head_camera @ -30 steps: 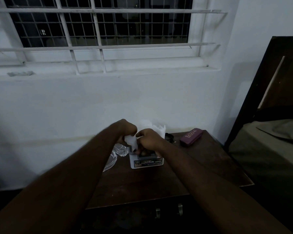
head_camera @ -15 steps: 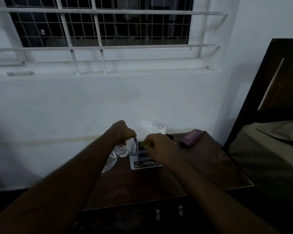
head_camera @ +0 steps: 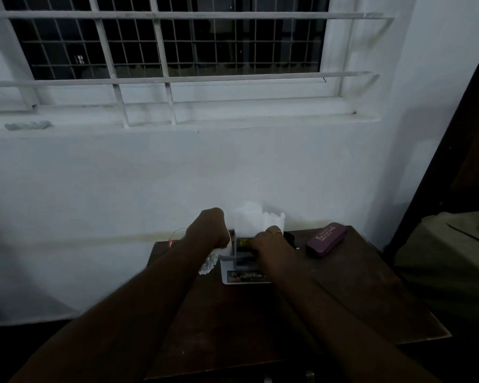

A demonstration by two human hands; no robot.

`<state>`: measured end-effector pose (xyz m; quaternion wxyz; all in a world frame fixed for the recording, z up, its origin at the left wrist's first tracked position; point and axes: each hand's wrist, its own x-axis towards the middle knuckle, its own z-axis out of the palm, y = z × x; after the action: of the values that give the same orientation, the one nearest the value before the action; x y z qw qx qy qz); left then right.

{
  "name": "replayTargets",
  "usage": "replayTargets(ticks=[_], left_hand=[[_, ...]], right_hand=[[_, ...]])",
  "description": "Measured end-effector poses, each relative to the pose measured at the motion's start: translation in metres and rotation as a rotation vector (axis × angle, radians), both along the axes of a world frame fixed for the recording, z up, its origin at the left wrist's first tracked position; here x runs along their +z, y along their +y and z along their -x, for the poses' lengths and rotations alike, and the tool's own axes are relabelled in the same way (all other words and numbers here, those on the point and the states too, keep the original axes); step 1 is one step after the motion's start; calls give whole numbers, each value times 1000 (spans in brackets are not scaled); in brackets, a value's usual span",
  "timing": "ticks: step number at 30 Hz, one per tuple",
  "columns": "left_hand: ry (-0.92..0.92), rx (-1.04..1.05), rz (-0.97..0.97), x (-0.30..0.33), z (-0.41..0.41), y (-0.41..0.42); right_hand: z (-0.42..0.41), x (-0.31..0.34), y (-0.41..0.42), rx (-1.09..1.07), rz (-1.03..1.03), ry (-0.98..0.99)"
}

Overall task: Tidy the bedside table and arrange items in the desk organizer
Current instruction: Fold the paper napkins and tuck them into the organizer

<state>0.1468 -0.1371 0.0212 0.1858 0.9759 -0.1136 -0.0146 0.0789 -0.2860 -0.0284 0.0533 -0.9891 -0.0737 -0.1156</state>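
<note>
Where hands [head_camera: 209,230] meet: boxy white organizer [head_camera: 244,276]

A dim bedroom in a home. A dark wooden bedside table [head_camera: 357,294] stands against a white wall [head_camera: 177,183], under a barred window [head_camera: 174,45] that shows darkness outside. A bed [head_camera: 451,261] with a dark wooden headboard [head_camera: 470,139] sits beside the table.

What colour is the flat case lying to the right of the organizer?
Purple, or maroon in this dim light, with pale lettering: the case, in the head view.
</note>
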Motion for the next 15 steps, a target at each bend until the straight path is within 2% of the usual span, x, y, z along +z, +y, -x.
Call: replayTargets(ticks=[4, 15], left_hand=[[-109, 2, 8, -11, -20, -4], [-227, 1, 33, -20, -53, -7]], right_hand=[[-29, -6, -4, 37, 36, -19], [-69, -6, -3, 20, 8, -117]])
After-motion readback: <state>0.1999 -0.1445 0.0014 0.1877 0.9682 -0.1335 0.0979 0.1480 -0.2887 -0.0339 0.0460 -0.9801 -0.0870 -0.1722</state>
